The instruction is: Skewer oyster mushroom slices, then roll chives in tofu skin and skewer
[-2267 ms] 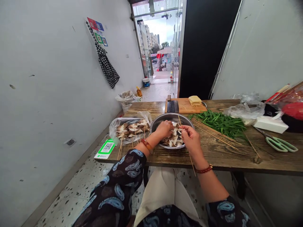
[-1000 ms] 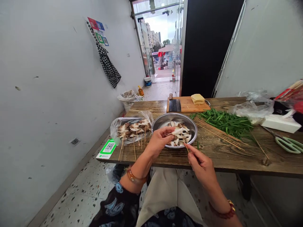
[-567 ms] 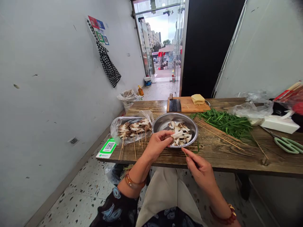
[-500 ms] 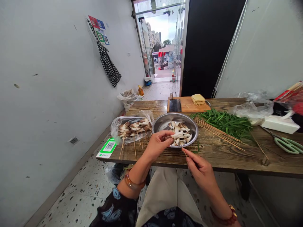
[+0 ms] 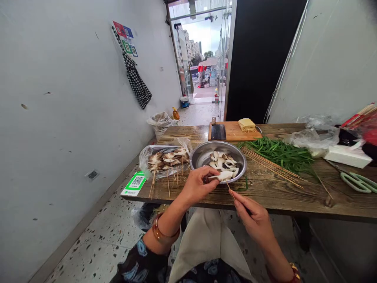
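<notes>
Over the near rim of a steel bowl point(image 5: 200, 154), my left hand point(image 5: 200, 184) pinches a pale mushroom piece point(image 5: 223, 175). My right hand point(image 5: 252, 212) is closed on a thin wooden skewer point(image 5: 230, 191), whose upper end meets the underside of that piece; how deep it goes in I cannot tell. More cut mushroom pieces point(image 5: 219, 161) lie in the bowl. To the left, several skewered mushrooms point(image 5: 167, 158) rest on a tray in a clear plastic bag point(image 5: 143, 155), their sticks pointing toward me.
Loose skewers point(image 5: 273, 169) lie beside chopped green stalks point(image 5: 282, 153). Behind the bowl, a cutting board point(image 5: 231, 129) carries a cleaver point(image 5: 218, 131) and stacked yellow sheets point(image 5: 246, 124). Green-handled scissors point(image 5: 356, 182) and a white box point(image 5: 349, 155) are on the right; a QR-code card point(image 5: 134, 184) sits at the left edge.
The skewer in my right hand now touches the mushroom piece, where before they were apart. My left hand has shifted slightly toward me and right, bringing the piece to the bowl's near rim.
</notes>
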`<state>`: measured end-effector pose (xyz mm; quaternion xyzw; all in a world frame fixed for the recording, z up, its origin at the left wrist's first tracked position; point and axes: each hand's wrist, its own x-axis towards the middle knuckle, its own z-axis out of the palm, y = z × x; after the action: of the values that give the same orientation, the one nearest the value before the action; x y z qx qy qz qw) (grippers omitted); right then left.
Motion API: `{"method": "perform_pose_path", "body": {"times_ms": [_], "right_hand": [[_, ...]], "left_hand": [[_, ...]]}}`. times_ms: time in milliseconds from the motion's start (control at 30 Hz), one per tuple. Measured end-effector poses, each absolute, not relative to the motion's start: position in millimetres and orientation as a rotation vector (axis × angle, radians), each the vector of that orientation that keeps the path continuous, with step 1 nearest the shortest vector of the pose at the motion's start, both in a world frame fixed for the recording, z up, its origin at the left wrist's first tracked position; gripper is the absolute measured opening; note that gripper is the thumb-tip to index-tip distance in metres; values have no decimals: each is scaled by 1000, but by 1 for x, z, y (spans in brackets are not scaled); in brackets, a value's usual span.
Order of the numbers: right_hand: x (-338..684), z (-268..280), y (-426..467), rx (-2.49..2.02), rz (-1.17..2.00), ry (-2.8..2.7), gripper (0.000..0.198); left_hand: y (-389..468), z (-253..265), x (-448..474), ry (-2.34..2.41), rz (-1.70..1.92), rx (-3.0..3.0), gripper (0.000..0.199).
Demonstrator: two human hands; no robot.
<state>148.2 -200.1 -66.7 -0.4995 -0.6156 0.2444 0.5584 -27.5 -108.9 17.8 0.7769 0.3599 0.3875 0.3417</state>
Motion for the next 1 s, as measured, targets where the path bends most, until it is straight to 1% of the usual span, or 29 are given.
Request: {"method": "perform_pose_path", "body": {"times_ms": [267, 367, 433, 533, 600, 733, 833, 900, 1000], "right_hand": [[139, -63, -198, -1231, 559, -1324, 27], [133, -60, -197, -1275, 653, -1230, 27], [129, -59, -197, -1271, 764, -1165, 28], [124, -59, -197, -1232, 880, -1044, 31], [121, -60, -198, -1212, 919, -996, 32], [119, -63, -202, -1198, 964, -1020, 31], [119, -68, -207, -1188, 1019, -1050, 34], [120, -71, -209, -1215, 965, -1064, 36], [121, -74, -210, -1240, 800, -1113, 32]], "left_hand": [[-120, 11, -22, 827, 848, 1764, 13], [-125, 6, -20, 812, 793, 1627, 14], [-128, 3, -20, 790, 816, 1524, 20], [-131, -1, -18, 745, 861, 1434, 36], [-132, -5, -16, 787, 870, 1446, 40], [-133, -14, -13, 957, 888, 1566, 33], [-133, -20, -14, 1014, 909, 1570, 34], [-134, -22, -15, 1027, 917, 1551, 34], [-135, -24, -14, 1024, 913, 1581, 31]]}}
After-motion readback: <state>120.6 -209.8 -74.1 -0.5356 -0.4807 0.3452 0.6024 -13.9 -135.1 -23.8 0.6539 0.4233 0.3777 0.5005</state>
